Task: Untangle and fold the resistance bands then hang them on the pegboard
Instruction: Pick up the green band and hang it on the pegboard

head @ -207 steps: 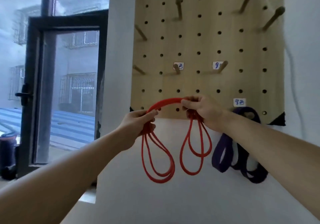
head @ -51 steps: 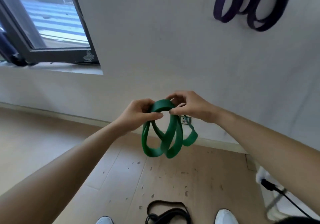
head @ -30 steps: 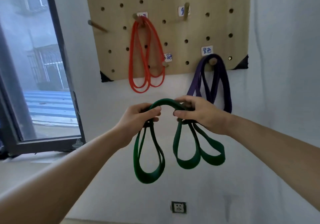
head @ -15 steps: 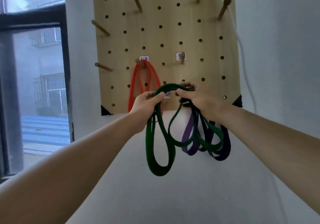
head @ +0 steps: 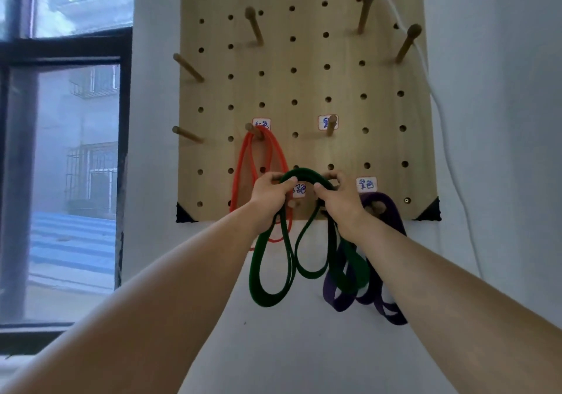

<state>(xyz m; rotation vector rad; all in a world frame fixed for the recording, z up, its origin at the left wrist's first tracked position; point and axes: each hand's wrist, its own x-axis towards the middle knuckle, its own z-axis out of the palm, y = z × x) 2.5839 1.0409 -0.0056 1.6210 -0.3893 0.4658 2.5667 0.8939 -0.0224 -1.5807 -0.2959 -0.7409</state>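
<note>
1. Head view: left grip (head: 269,194) and right grip (head: 340,202) each curl round the top of the green band (head: 267,272); its arch spans between them.
2. Loops hang below both grips, at the pegboard (head: 304,83) lower edge.
3. Red band (head: 243,165) hangs left, purple band (head: 392,214) right, both pegged.

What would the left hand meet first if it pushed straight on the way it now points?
Probably the pegboard, beside the hanging red band. The left hand, holding the green band, points at the board's lower edge; depth is unclear.
</note>
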